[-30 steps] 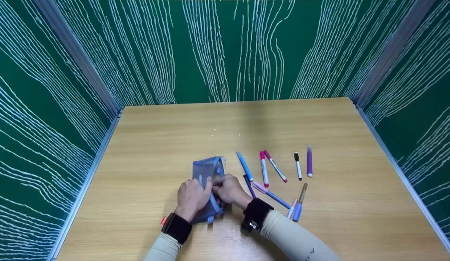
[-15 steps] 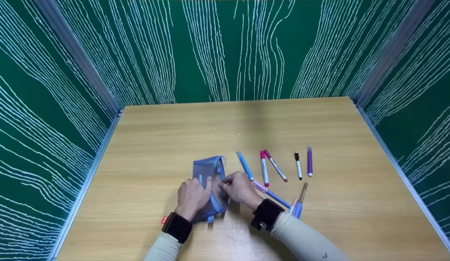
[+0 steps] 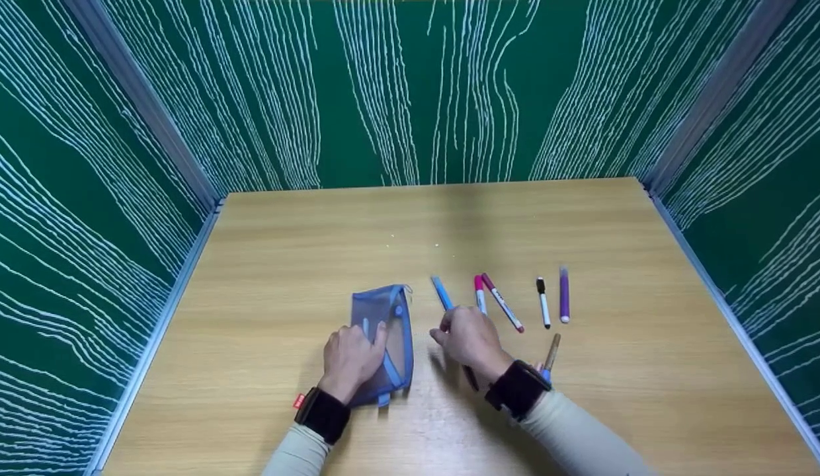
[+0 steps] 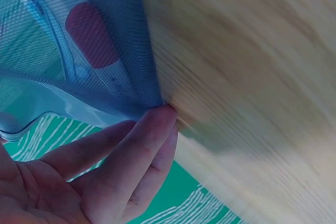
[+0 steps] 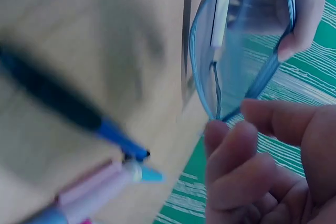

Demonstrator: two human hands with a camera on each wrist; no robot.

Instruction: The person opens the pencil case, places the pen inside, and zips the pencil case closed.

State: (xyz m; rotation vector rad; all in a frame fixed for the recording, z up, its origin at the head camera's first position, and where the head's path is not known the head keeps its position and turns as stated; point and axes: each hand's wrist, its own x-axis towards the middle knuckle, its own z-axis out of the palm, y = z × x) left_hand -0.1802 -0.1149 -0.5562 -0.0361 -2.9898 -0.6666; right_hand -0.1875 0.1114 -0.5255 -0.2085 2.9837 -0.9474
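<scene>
A blue mesh zip pencil case (image 3: pixel 369 305) lies at the table's middle front, its zip side gaping. My left hand (image 3: pixel 352 360) grips it, thumb at the opening's edge. Through the mesh in the left wrist view shows a marker with a red end (image 4: pixel 92 35); a white marker (image 5: pixel 221 14) lies inside in the right wrist view. My right hand (image 3: pixel 473 338) is right of the case, over the loose pens, fingers loosely curled and holding nothing. Below it a dark pen (image 3: pixel 471 378) shows partly; in the right wrist view, a pink pen (image 5: pixel 97 182) lies near its blue tip.
To the right lie a blue marker (image 3: pixel 442 292), a pink-capped marker (image 3: pixel 479 294), a maroon-capped marker (image 3: pixel 502 303), a black-capped marker (image 3: pixel 543 304) and a purple marker (image 3: pixel 564 295). A brown-ended pen (image 3: pixel 551 354) is nearer. Green patterned walls (image 3: pixel 423 92) enclose the table.
My right hand has drawn away from the pencil case's opening and moved right, over the loose pens. The left hand and the case have stayed in place.
</scene>
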